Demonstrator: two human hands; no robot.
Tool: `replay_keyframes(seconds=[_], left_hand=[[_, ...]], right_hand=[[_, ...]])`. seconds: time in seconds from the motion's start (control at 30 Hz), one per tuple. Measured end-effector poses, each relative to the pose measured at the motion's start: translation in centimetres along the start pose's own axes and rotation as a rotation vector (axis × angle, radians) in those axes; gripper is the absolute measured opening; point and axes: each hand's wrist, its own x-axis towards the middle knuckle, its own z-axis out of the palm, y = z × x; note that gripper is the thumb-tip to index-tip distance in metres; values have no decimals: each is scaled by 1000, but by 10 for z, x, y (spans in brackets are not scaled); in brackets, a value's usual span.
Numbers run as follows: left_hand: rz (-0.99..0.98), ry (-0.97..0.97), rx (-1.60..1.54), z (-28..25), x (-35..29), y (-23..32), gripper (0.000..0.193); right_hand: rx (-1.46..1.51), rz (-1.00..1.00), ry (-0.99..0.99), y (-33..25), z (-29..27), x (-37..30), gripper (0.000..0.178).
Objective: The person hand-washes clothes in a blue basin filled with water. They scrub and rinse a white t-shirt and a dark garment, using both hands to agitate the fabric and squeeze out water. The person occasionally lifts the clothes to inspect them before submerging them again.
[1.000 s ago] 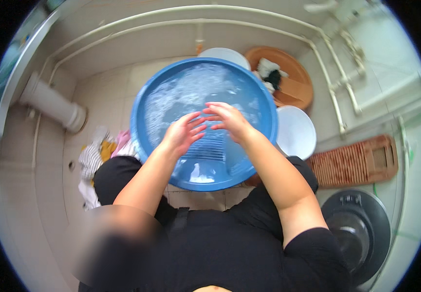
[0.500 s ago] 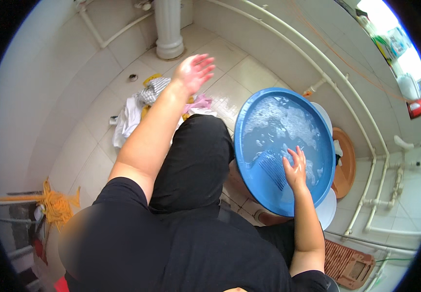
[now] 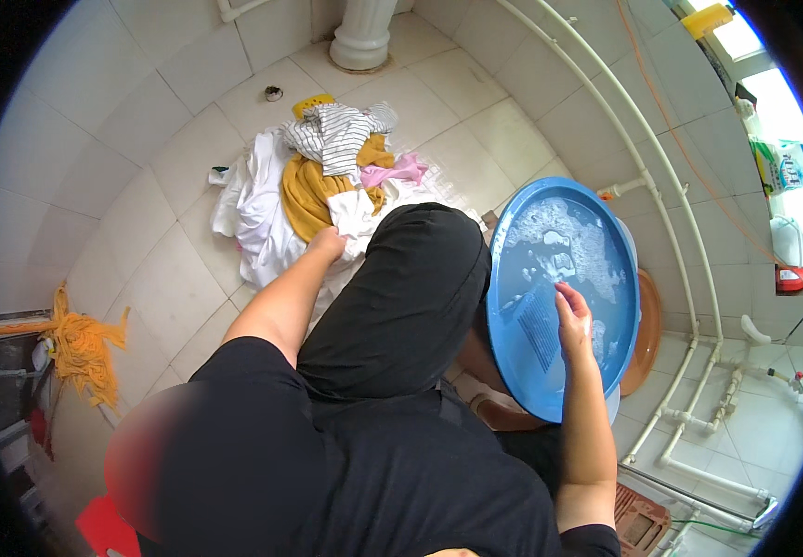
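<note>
My left hand (image 3: 329, 243) is closed on a white garment (image 3: 353, 212) at the near side of a laundry heap on the floor. In that heap lie a mustard-yellow garment (image 3: 306, 197), a striped shirt (image 3: 338, 133), a pink cloth (image 3: 401, 171) and more white clothes (image 3: 262, 218). Over the blue basin (image 3: 501, 320) on the right hangs my right hand (image 3: 573, 323), its fingers drawn together and nothing visible in them. Soapy water (image 3: 550, 232) fills the basin. A blue ridged washboard surface (image 3: 538, 327) shows beside the right hand.
An orange-brown basin (image 3: 647, 334) stands behind the blue one. White pipes (image 3: 647, 176) run along the right wall. A white column (image 3: 361, 37) rises at the back, near a floor drain (image 3: 273, 94). At left is a yellow mop head (image 3: 88, 345). Bottles stand by the window.
My left hand has come down from the air above the heap and closed on the white garment. The right hand stays over the basin, its fingers now drawn together. The view has shifted leftward.
</note>
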Motion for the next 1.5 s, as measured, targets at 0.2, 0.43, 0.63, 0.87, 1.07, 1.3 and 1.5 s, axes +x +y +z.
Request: replay_keyframes(seconds=[0.2, 0.43, 0.63, 0.87, 1.07, 1.3, 1.5], left_hand=[[-27, -173, -1577, -70, -15, 62, 30], [636, -431, -1683, -190, -81, 155, 35], [1029, -550, -1589, -245, -180, 268, 31], [1429, -864, -1308, -217, -318, 396, 29], [1530, -1145, -727, -135, -392, 440, 24], [1425, -913, 373, 52, -370, 354, 49], [1177, -374, 339, 92, -271, 304, 39]], right_hand=[[45, -12, 23, -1, 1, -9, 26], [270, 153, 39, -4, -8, -32, 27], [390, 122, 74, 5, -39, -47, 27], [566, 4, 39, -18, -68, -56, 33], [1072, -259, -195, -59, -88, -80, 50], [941, 321, 442, 34, -145, -62, 61], [500, -61, 127, 60, -107, -62, 45]])
